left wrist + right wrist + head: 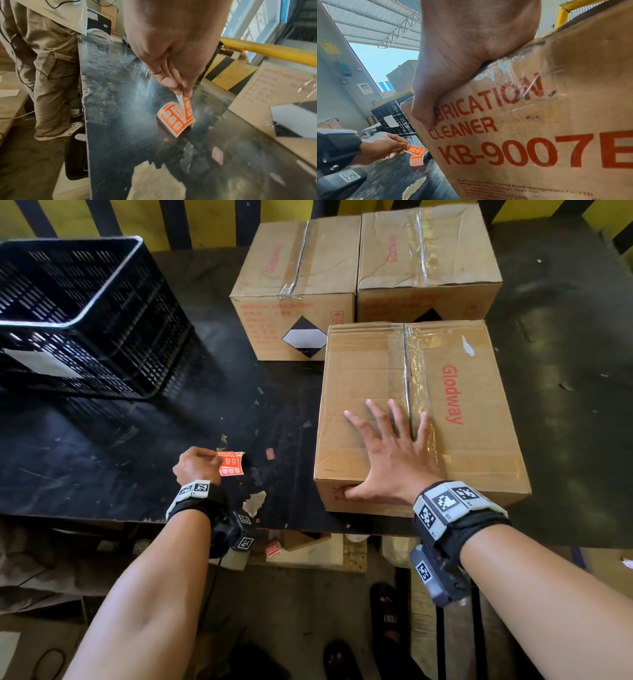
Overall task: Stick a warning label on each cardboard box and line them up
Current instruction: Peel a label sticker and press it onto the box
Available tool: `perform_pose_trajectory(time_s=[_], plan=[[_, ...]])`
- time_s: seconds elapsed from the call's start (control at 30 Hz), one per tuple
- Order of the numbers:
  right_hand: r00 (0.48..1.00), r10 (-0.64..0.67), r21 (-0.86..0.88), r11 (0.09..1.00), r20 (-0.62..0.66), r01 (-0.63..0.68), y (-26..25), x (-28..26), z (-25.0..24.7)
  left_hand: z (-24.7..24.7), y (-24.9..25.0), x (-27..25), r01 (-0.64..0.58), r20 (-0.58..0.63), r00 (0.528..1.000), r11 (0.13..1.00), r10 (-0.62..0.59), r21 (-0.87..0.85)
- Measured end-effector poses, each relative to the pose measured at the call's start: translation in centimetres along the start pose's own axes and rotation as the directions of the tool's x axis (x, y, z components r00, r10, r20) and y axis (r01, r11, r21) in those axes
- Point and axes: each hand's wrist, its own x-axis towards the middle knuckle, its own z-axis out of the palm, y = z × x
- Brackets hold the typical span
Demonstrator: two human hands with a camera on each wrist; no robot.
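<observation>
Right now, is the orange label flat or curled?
Curled: the orange label bends in the left hand's pinch, white backing showing, above the table.

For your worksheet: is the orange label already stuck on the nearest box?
No: the left hand holds the label above the table, apart from the box.

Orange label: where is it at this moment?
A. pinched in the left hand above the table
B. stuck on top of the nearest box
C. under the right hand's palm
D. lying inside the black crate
A: the left hand pinches the orange label over the dark table, while the right hand rests flat on the nearest box.
</observation>
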Motion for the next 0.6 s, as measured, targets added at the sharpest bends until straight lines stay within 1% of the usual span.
perform_pose_trajectory(time_s=[0.07,0.13,0.23,0.3,0.4,0.47,0.53,0.6], plan=[[1.0,-0.002,-0.002,1.0,0.004,0.002,0.0,0.0,0.1,-1.0,0.9,-0.7,-0.043,0.013,0.999,0.998,0.044,-0.043],[1.0,-0.008,0.008,1.0,0.009,0.008,0.0,0.1,0.1,-2.1,2.3,-1.8,-0.13,0.057,0.989,0.989,0.134,-0.074],[0.999,-0.012,0.026,1.0,0.046,0.011,-0.1,0.0,-0.4,-3.4,5.2,-3.9,-0.243,0.155,0.95,0.955,0.27,-0.17],[0.997,-0.017,0.053,0.999,0.079,0.013,0.0,0.0,-0.9,-3.9,7.6,-5.7,-0.291,0.232,0.904,0.915,0.358,-0.278],[0.993,0.001,0.161,0.987,0.12,-0.02,0.1,0.0,-3.2,-4.9,11.7,-8.4,-0.395,0.267,0.824,0.845,0.5,-0.362],[0.994,0.015,0.23,0.972,0.111,-0.04,0.2,0.5,-5.0,-5.5,14.6,-10.1,-0.45,0.279,0.767,0.794,0.578,-0.409],[0.998,0.023,0.325,0.945,0.053,-0.039,0.5,1.1,-6.4,-5.8,17.0,-11.5,-0.48,0.307,0.711,0.755,0.633,-0.446],[0.995,0.029,0.4,0.917,-0.098,0.013,1.0,1.5,-7.7,-6.1,19.4,-12.9,-0.506,0.34,0.646,0.716,0.684,-0.481]])
